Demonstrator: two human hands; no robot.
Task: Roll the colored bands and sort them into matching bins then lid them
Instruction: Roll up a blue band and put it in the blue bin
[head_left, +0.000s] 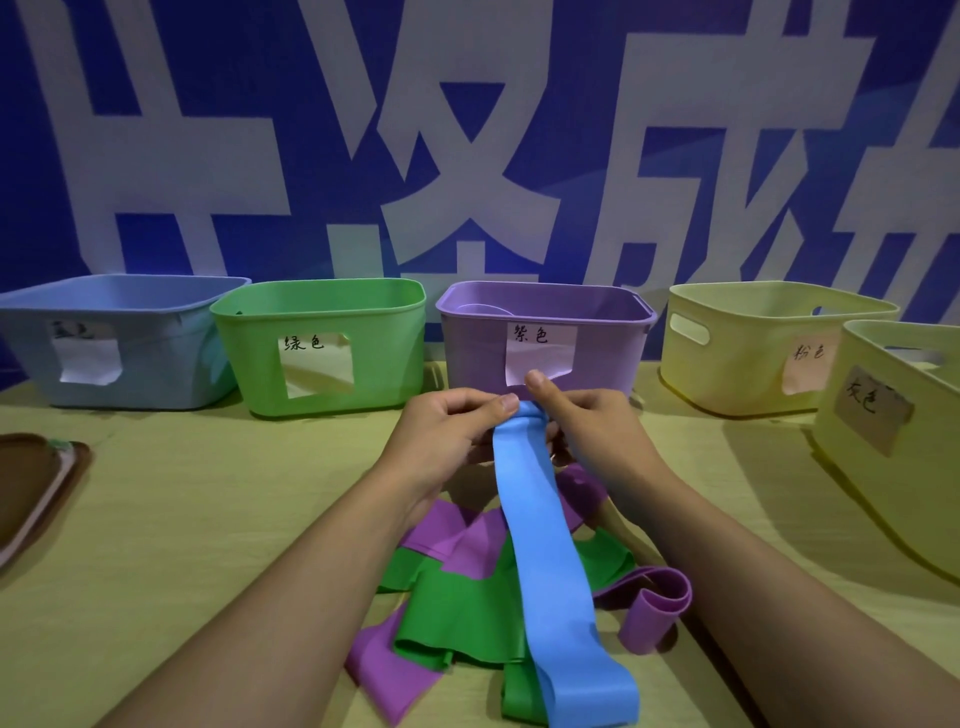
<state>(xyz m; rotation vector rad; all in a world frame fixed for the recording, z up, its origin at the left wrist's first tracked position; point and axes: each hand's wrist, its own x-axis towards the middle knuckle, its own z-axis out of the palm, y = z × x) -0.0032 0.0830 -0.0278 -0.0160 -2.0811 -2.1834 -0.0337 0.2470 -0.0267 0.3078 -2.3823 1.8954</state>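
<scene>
Both hands (452, 431) pinch blue band (545, 561), fingers (558, 447) half-hidden

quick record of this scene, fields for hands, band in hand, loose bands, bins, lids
hands: left hand and right hand both pinch the top end of the blue band
band in hand: blue, mostly unrolled, trailing toward the camera over the pile
loose bands: purple bands and green bands heaped on the table
bins: blue bin, green bin, purple bin, two yellow bins, all open
lids: brown lid at left edge, partly cut off
</scene>
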